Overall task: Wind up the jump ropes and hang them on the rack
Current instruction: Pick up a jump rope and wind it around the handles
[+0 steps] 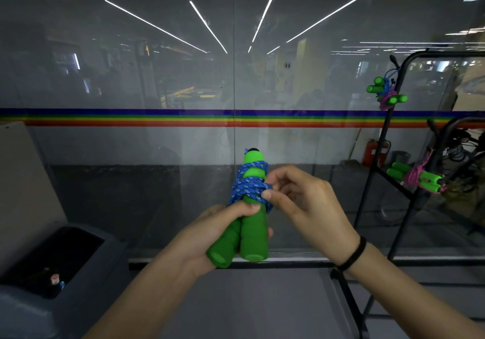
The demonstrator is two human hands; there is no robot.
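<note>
Left fingers [248, 207] grip handles [253, 231], right fingers [267, 194] pinch blue rope [249, 184]; rack [348, 304] right, bin [31, 312] left.

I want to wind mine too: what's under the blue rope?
Two green handles, gripped by the left hand. The blue rope hides their upper parts; the right hand pinches it there.

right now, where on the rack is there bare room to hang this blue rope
Bare: the rack top bar right of the upper bundle, and the post stretch between it and the lower bundle. Crowded: the upper hook, holding blue and pink ropes, and the lower rail, with black cables behind.
</note>
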